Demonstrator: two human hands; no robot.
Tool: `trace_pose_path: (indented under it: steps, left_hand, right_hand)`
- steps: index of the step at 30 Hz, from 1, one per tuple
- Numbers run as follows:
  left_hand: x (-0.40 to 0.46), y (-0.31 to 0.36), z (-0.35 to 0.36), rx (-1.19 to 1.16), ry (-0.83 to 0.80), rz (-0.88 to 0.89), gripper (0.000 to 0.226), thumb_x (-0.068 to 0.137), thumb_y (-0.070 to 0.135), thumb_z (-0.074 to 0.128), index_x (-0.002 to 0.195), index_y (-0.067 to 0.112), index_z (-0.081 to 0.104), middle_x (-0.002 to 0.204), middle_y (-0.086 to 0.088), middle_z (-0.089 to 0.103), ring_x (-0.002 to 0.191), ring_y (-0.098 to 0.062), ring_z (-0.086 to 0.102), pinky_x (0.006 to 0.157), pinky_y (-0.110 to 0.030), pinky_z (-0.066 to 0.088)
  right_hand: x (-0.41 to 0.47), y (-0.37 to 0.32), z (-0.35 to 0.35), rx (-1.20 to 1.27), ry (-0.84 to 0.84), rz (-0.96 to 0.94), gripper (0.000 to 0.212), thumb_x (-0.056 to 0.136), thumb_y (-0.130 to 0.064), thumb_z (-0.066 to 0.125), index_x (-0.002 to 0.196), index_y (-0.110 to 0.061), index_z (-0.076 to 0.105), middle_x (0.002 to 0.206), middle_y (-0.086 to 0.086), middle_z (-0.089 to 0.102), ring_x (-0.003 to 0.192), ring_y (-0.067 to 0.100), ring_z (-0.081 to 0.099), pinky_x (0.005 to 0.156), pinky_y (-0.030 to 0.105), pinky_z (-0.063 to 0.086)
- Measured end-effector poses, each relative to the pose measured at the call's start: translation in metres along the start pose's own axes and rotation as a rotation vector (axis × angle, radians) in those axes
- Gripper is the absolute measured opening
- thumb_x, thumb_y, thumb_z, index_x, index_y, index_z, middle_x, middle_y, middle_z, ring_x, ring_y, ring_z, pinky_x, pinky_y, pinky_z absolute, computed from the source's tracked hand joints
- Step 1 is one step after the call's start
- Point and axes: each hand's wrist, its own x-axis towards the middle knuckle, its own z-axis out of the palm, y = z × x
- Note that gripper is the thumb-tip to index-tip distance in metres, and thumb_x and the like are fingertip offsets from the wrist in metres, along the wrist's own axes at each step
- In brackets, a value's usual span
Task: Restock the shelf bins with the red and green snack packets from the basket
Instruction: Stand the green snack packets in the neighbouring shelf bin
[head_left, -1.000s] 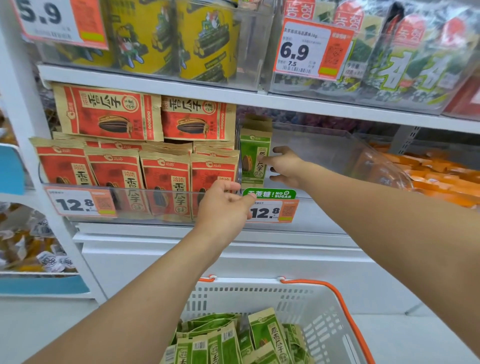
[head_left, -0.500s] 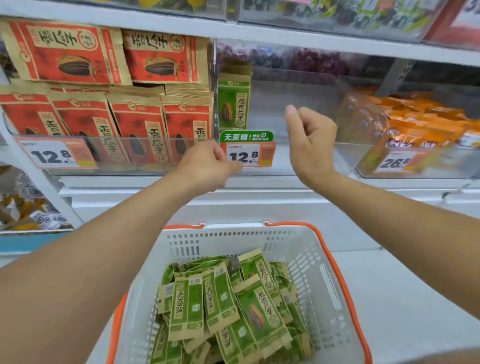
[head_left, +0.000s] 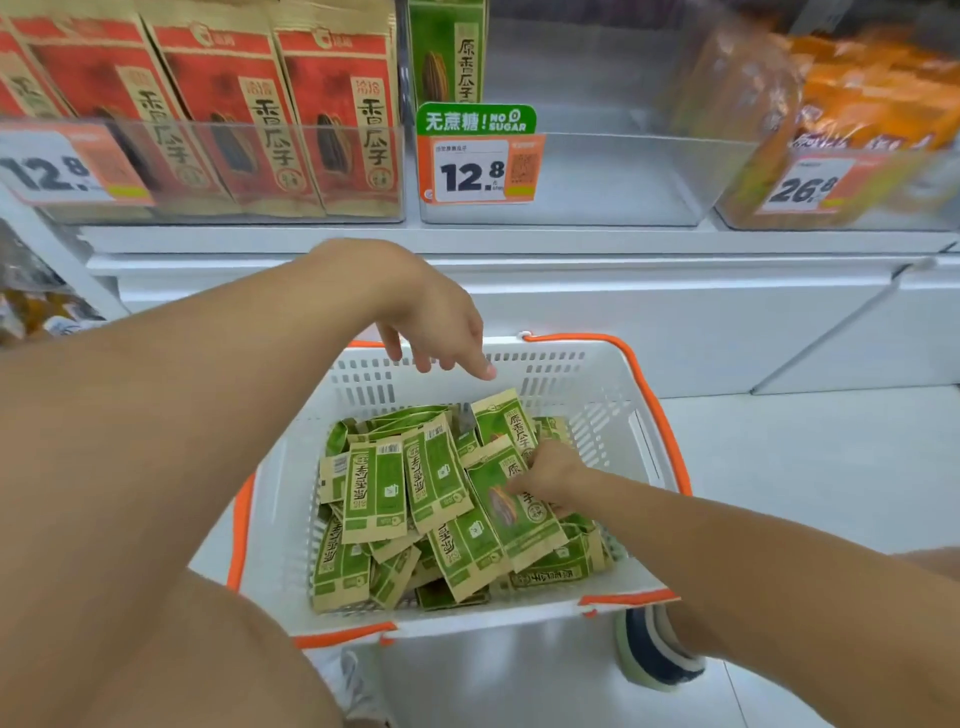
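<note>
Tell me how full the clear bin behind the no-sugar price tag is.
Nearly empty. The clear bin shows only one green packet standing upright at its left side; the rest of its floor is bare.

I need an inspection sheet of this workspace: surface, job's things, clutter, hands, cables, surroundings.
Surface: white shelf ledge carrying clear bins; pale floor below.
Job's things: white basket with orange rim, full of green packets; middle bin holds one upright green packet and is otherwise bare; left bin packed with red packets.
Clutter: nothing seen.
Hands: left hand hangs over the basket's far rim, fingers pointing down, holding nothing; right hand grips a green packet in the pile.
Cables: nothing seen.
Surroundings: price tags 12.8 and 26.8; orange packs in the right bin; shoe on the floor.
</note>
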Motion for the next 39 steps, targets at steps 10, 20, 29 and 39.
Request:
trace_pose_path:
  steps: [10,20,29,39]
  left_hand:
    - [-0.001,-0.012,-0.009,0.060,0.085,-0.005,0.062,0.090,0.066,0.052,0.132,0.021,0.055,0.114,0.003,0.063,0.102,-0.016,0.063,0.092,-0.036,0.052]
    - [-0.016,-0.018,-0.026,-0.400,0.062,-0.096,0.088,0.072,0.067,0.071,0.138,0.013,0.050,0.122,-0.003,0.061,0.105,-0.021,0.065,0.094,-0.037,0.055]
    - [-0.029,0.022,-0.045,-1.516,0.440,0.571,0.043,0.083,0.037,0.063,0.121,0.017,0.066,0.113,-0.006,0.074,0.105,-0.023,0.070,0.091,-0.040,0.055]
    - [-0.023,0.032,-0.038,-1.107,0.731,0.469,0.015,0.093,0.033,0.065,0.105,0.027,0.071,0.096,0.007,0.077,0.090,-0.013,0.074,0.085,-0.038,0.059]
  right_hand:
    - [-0.015,-0.031,-0.094,-0.017,-0.100,-0.117,0.013,0.088,-0.014,0.075,0.097,-0.008,0.067,0.082,0.004,0.064,0.065,0.017,0.057,0.052,0.025,0.047]
    - [-0.113,-0.055,-0.225,0.495,-0.110,-0.436,0.004,0.093,-0.004,0.062,0.091,-0.007,0.064,0.088,0.011,0.065,0.074,0.016,0.061,0.066,0.023,0.053]
    - [-0.140,-0.084,-0.232,0.685,-0.076,-0.742,0.017,0.084,-0.009,0.071,0.097,-0.005,0.061,0.102,0.020,0.069,0.094,0.028,0.068,0.098,0.045,0.054]
    - [-0.148,-0.113,-0.233,0.800,0.178,-0.806,0.040,0.094,-0.026,0.065,0.117,0.006,0.059,0.102,0.025,0.070,0.091,0.028,0.070,0.084,0.042,0.060]
